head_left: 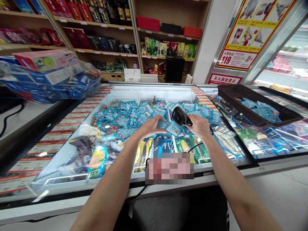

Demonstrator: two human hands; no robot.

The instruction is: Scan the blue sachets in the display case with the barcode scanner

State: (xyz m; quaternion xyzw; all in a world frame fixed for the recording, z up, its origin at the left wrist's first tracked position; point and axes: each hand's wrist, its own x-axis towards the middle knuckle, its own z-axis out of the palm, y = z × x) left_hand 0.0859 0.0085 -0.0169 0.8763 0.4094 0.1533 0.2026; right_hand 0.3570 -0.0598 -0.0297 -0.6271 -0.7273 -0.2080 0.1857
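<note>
My right hand [200, 125] is closed round the handle of a black barcode scanner [180, 115], whose head points left and down at the packets; its cable [194, 147] trails toward me. My left hand [152, 125] lies on the pile of blue packets [134, 117] in the open chest freezer [149, 88], fingers bent and pinching one blue packet [163, 124] just below the scanner head.
A dark mesh basket [252, 106] with a few blue packets rests on the glass lid at right. Other wrapped ice creams [98, 157] fill the near compartments. Wrapped boxes [50, 77] sit at left. Shelves [166, 48] of goods stand behind.
</note>
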